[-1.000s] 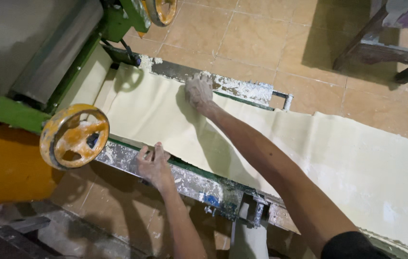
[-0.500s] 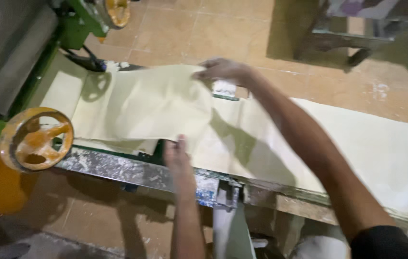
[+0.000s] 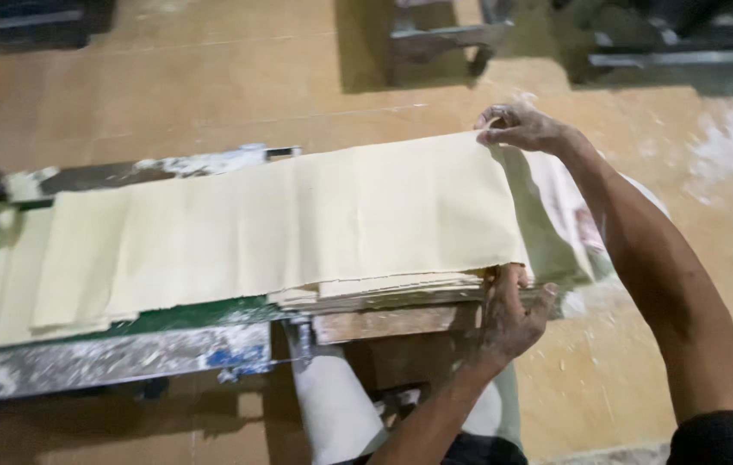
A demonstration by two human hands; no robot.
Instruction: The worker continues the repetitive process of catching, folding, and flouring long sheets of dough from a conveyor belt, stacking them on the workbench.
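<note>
A long pale yellow dough sheet [image 3: 298, 224] lies folded in layers over a flour-dusted metal table [image 3: 108, 362]. My right hand [image 3: 521, 127] pinches the far right corner of the top layer. My left hand [image 3: 511, 312] grips the near right edge of the stacked layers, thumb on top and fingers below. The folded stack [image 3: 384, 288] rests on a wooden board [image 3: 384, 323] at the table's end.
A tiled floor [image 3: 211, 86] dusted with flour stretches beyond the table. Metal legs of other equipment [image 3: 444, 39] stand at the back. A white cloth or sack [image 3: 332, 413] hangs under the table near my legs.
My view has swung right, away from the roller machine and its orange wheel. Both hands have drawn the sheet rightwards and folded it over the stack at the table's end.
</note>
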